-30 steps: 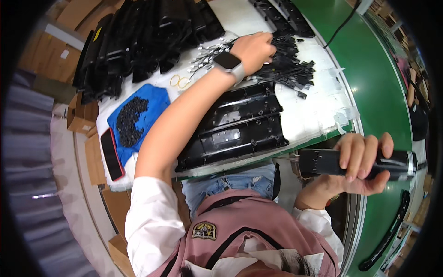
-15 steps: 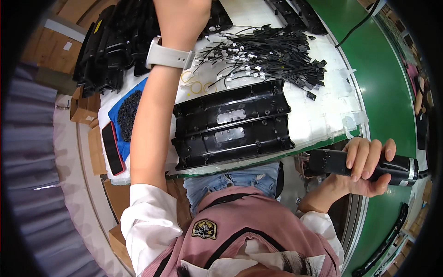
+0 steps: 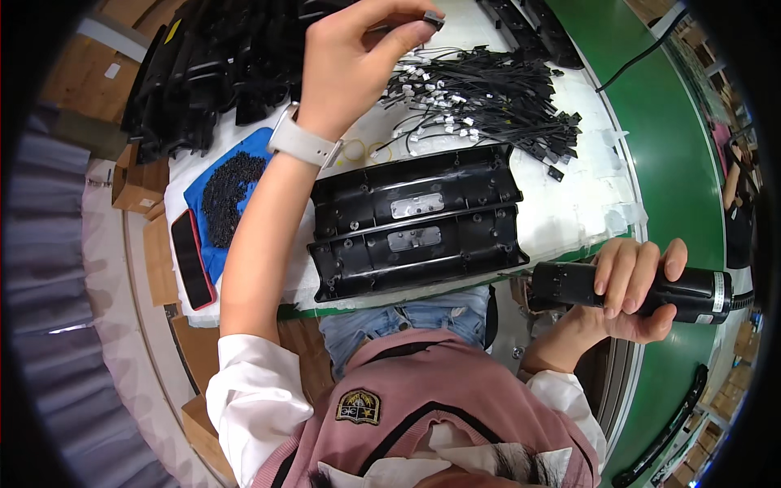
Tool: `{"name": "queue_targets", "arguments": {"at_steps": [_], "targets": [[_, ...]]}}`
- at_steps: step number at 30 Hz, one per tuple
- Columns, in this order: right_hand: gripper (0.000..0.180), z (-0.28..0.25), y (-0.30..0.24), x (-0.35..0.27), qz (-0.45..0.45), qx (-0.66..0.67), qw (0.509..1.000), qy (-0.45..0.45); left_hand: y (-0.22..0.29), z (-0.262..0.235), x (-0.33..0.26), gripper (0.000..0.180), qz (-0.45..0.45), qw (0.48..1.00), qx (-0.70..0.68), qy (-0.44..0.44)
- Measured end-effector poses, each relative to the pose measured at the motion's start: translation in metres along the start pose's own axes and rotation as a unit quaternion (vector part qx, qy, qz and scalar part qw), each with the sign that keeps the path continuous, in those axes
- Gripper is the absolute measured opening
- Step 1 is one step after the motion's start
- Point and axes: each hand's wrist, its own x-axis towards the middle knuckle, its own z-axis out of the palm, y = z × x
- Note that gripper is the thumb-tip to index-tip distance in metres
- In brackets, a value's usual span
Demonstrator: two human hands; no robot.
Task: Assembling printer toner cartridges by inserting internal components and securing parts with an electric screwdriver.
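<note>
Between thumb and forefinger, my left hand (image 3: 358,61) pinches a small black block-like part (image 3: 434,20) near the top edge, above a pile of black cables with white connectors (image 3: 480,98). My right hand (image 3: 639,289) is wrapped round a black electric screwdriver (image 3: 704,294), its tip pointing left, off the table's near right corner. Two long black plastic housings (image 3: 419,252) lie side by side in front of me, hollow side up, each with a clear plate in its middle. Yellow rubber bands (image 3: 355,151) lie near my left wrist.
Many small black screws (image 3: 232,187) are heaped on a blue cloth (image 3: 259,145) at left, beside a red-edged phone (image 3: 194,260). More black housings (image 3: 220,65) are stacked at the far left; others (image 3: 533,32) lie far right. A green surface (image 3: 675,163) runs along the right.
My left hand has come back from the far edge and now shows the small black part in its fingertips. My right hand with the screwdriver has shifted slightly left.
</note>
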Motion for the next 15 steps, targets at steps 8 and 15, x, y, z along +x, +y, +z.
{"name": "queue_targets", "arguments": {"at_steps": [8, 15], "targets": [[0.039, 0.018, 0.009, 0.000, 0.015, -0.009, 0.999, -0.027, -0.040, 0.006, -0.001, 0.021, 0.161, 0.941, 0.286, -0.086], [0.038, 0.019, 0.003, 0.004, -0.006, 0.009, 0.998, -0.056, 0.002, -0.004, 0.027, 0.017, 0.549, 0.828, 0.026, 0.116]]}}
